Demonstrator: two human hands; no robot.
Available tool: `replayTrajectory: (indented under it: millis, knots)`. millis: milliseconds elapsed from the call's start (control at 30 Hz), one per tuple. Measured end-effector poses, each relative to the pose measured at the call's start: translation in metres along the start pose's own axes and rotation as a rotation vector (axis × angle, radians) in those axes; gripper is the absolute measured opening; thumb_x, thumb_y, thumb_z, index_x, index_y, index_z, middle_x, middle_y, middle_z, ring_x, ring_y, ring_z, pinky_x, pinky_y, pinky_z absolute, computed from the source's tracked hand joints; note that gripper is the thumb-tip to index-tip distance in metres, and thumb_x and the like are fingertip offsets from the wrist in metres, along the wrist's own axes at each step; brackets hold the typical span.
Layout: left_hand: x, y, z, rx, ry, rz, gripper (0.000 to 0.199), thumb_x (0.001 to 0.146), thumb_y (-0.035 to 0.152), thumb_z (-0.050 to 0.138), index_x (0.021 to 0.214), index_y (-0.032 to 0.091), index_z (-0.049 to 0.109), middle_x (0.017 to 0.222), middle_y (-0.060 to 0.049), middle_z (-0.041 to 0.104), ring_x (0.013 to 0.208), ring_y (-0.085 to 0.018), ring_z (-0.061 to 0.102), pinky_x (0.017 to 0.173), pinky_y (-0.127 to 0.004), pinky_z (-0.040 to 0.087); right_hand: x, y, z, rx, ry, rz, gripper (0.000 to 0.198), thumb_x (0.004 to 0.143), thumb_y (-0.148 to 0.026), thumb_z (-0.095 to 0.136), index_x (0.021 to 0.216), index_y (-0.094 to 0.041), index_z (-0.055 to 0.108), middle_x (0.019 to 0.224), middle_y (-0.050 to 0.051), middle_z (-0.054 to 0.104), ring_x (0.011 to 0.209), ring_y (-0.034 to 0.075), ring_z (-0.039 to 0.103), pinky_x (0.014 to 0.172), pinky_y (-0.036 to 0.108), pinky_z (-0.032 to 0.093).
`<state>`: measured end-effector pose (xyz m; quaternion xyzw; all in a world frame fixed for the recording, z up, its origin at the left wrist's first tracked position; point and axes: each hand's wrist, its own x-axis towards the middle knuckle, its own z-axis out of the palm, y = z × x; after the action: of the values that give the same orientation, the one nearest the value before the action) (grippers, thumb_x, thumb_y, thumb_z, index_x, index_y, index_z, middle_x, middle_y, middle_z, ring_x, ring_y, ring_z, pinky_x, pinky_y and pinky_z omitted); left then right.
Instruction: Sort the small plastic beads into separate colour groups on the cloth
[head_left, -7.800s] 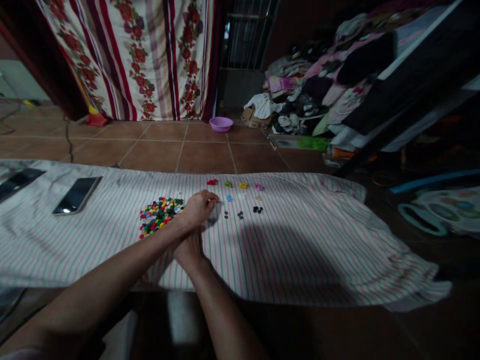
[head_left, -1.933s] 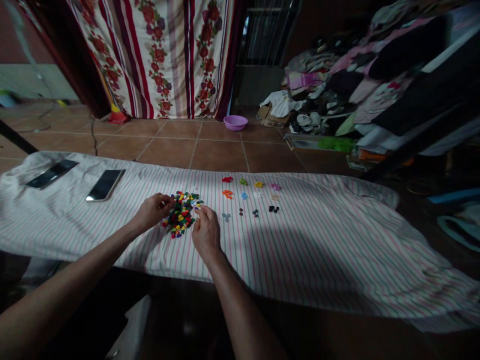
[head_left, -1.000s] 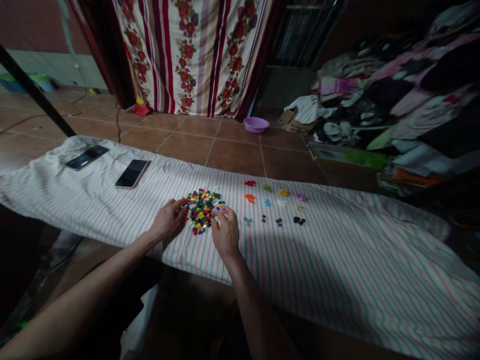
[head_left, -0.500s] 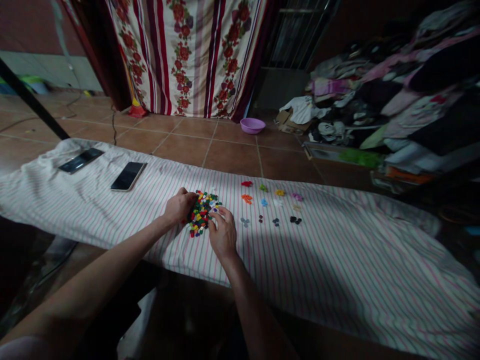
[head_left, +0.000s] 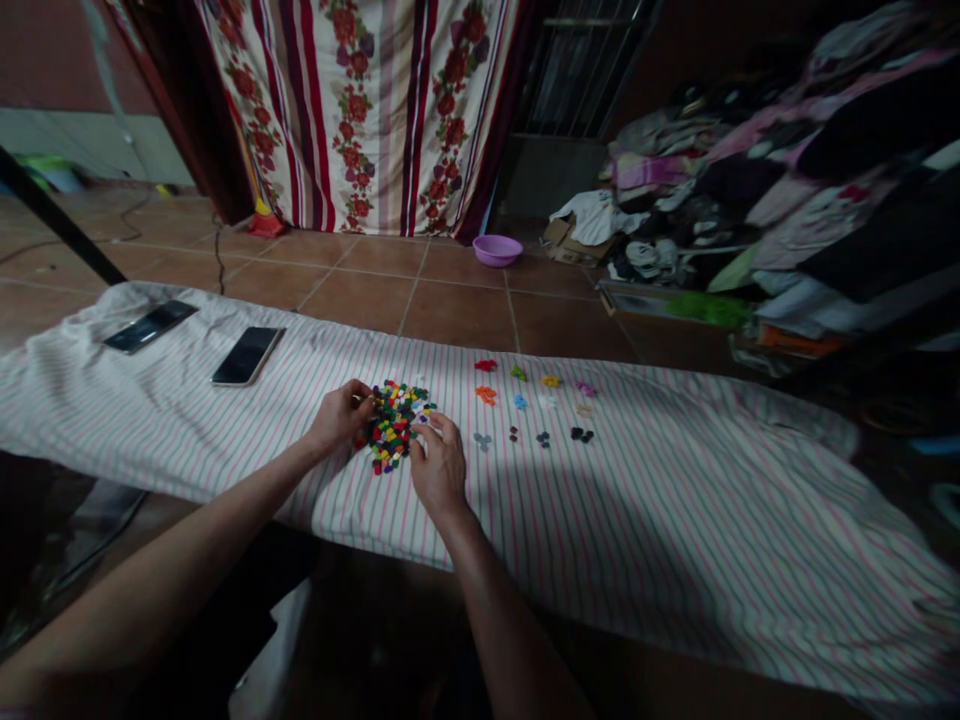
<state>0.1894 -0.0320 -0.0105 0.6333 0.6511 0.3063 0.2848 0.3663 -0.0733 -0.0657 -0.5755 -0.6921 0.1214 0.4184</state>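
A mixed heap of small coloured plastic pieces (head_left: 391, 432) lies on a striped cloth (head_left: 660, 520). At the heap's left edge is my left hand (head_left: 336, 416), its thumb and fingertips drawn together; what is between them is too small to make out. My right hand (head_left: 440, 472) rests at the right edge, fingers curved and apart, the tips at the pieces. To the right lie little groups sorted by colour, among them red pieces (head_left: 485, 366), orange pieces (head_left: 486, 396), yellow pieces (head_left: 550, 381), purple pieces (head_left: 585, 389), grey pieces (head_left: 482, 440) and black pieces (head_left: 582, 435).
Two phones, one nearer (head_left: 248, 356) and one farther (head_left: 150, 327), lie on the cloth at left. Beyond it, a purple basin (head_left: 497, 251) stands on the tiled floor before a flowered curtain (head_left: 382, 120). Clothes (head_left: 720, 190) are heaped at right.
My left hand has shifted slightly off the heap to the left, its fingertips now showing pinched together. The right hand stays beside the pieces. The whole view has moved a little.
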Motion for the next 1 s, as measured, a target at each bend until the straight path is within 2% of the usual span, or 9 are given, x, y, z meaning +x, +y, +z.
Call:
replayTrajectory:
  millis: [67,233,500,700,867,1000]
  knots:
    - [0.0,0.001,-0.001,-0.086,0.005,-0.032,0.021,0.079,0.041,0.051,0.082,0.02,0.05,0.061,0.003,0.06,0.051,-0.013,0.058,0.051,-0.024,0.043,0.0,0.0,0.0,0.0,-0.004,-0.001,0.023,0.082,-0.013,0.055,0.099,-0.02,0.069,0.121,0.011,0.054,0.114,0.022,0.051,0.1,0.04,0.044]
    - [0.004,0.004,0.003,-0.182,0.022,0.014,0.024,0.072,0.043,0.055,0.078,0.021,0.045,0.055,0.007,0.053,0.047,-0.01,0.052,0.047,-0.022,0.039,0.0,-0.003,-0.002,-0.01,-0.011,0.008,0.023,0.081,-0.012,0.056,0.098,-0.02,0.069,0.121,0.01,0.054,0.114,0.022,0.05,0.101,0.04,0.043]
    - [0.009,0.027,0.019,-0.131,-0.007,0.13,0.025,0.073,0.044,0.054,0.078,0.02,0.053,0.063,0.003,0.057,0.059,-0.011,0.053,0.054,-0.022,0.041,-0.001,-0.007,-0.004,-0.013,-0.027,0.041,0.025,0.081,-0.011,0.056,0.1,-0.021,0.069,0.121,0.01,0.054,0.116,0.022,0.049,0.103,0.04,0.042]
    - [0.019,0.058,0.049,-0.144,-0.109,0.2,0.026,0.077,0.043,0.051,0.079,0.019,0.058,0.069,0.0,0.061,0.064,-0.013,0.056,0.059,-0.024,0.044,0.0,-0.012,-0.009,-0.055,-0.049,0.06,0.025,0.081,-0.012,0.055,0.102,-0.018,0.069,0.122,0.012,0.056,0.117,0.023,0.049,0.102,0.039,0.043]
    - [0.026,0.086,0.083,-0.161,-0.193,0.237,0.025,0.079,0.04,0.052,0.084,0.018,0.062,0.068,0.0,0.061,0.055,-0.011,0.053,0.055,-0.024,0.043,-0.001,-0.013,-0.004,-0.132,-0.06,0.12,0.027,0.083,-0.017,0.054,0.105,-0.012,0.068,0.11,0.016,0.063,0.109,0.028,0.054,0.096,0.042,0.046]
    - [0.035,0.108,0.116,-0.157,-0.273,0.378,0.018,0.081,0.029,0.053,0.086,0.016,0.064,0.069,0.0,0.061,0.055,-0.009,0.053,0.057,-0.023,0.045,-0.002,-0.007,0.008,-0.126,-0.035,0.159,0.035,0.081,-0.022,0.056,0.112,-0.008,0.064,0.108,0.018,0.065,0.109,0.031,0.055,0.097,0.044,0.043]
